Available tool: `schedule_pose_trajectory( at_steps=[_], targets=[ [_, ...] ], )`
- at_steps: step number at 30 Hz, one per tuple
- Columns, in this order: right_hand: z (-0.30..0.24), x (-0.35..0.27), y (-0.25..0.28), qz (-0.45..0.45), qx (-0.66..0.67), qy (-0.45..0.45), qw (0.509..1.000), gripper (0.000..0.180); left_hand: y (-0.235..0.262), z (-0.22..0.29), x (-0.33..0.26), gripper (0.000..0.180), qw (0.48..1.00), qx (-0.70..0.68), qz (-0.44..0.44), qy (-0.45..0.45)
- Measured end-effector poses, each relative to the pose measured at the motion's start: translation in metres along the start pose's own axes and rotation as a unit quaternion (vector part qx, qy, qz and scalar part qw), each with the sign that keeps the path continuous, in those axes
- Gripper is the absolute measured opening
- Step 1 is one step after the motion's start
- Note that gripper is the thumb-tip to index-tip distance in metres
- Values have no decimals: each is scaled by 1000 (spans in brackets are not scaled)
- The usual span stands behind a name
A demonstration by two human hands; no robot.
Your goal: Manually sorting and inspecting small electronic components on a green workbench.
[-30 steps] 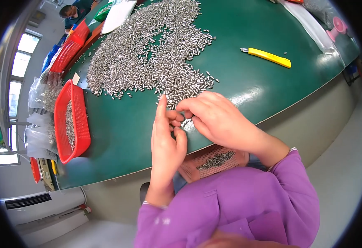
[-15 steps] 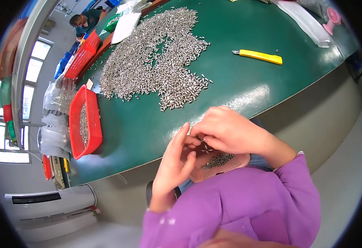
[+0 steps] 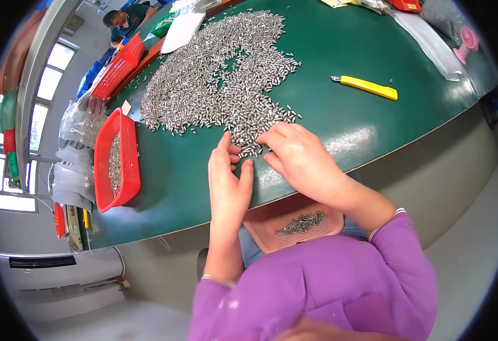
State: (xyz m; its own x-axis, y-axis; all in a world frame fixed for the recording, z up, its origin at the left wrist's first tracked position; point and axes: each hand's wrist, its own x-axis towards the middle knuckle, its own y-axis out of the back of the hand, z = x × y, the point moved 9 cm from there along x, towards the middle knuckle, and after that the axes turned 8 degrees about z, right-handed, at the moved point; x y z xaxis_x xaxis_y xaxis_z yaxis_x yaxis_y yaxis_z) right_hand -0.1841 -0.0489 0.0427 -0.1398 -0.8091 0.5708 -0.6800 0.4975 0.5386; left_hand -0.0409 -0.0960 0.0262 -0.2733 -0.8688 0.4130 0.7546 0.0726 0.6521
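Observation:
A broad heap of small metal pins (image 3: 220, 74) is spread over the green table (image 3: 328, 125). At its near edge my left hand (image 3: 228, 184) has its fingers stretched out and its thumb apart, fingertips by the pins. My right hand (image 3: 300, 152) reaches in from the other side, fingers bent loosely and touching the same edge, thumb held apart. A few pins lie between the two hands; none is plainly gripped. Below the table edge, on my lap, sits a pink perforated basket (image 3: 266, 230) with a small pile of pins (image 3: 303, 223) in it.
A red basket (image 3: 131, 165) holding pins stands at the left. A yellow utility knife (image 3: 368, 87) lies at the right. Beyond it are a clear plastic bag (image 3: 431, 45) and a pink spool-like object (image 3: 466, 45). Another red basket (image 3: 118, 68) and a seated person (image 3: 128, 23) are at far left.
Both hands have moved forward, from above the pink basket to the near edge of the pin heap. They have parted, and the basket shows more fully.

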Motion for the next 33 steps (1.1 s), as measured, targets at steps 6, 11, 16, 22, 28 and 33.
schedule_pose_trajectory(
  at_steps=[6, 11, 16, 22, 28, 33],
  targets=[
    [-2, -1, 1, 7, 93, 10, 996, 25, -6, 16, -8, 63, 997, -67, -23, -30],
    [-2, -2, 5, -8, 69, 14, 998, 20, -4, 20, -10, 63, 995, -85, -32, -44],
    [-2, -2, 4, -22, 56, 19, 998, 14, -7, 19, -11, 64, 994, -86, -47, -43],
    [-2, -3, 4, -14, 48, 35, 998, 12, -9, 20, -14, 65, 990, -110, -59, -62],
    [-4, -3, 2, -22, 42, 40, 998, 12, -7, 23, -12, 65, 993, -90, -44, -57],
    [-4, -6, -1, -33, 46, 53, 997, 12, -7, 24, -11, 63, 993, -87, -47, -69]
  ],
)
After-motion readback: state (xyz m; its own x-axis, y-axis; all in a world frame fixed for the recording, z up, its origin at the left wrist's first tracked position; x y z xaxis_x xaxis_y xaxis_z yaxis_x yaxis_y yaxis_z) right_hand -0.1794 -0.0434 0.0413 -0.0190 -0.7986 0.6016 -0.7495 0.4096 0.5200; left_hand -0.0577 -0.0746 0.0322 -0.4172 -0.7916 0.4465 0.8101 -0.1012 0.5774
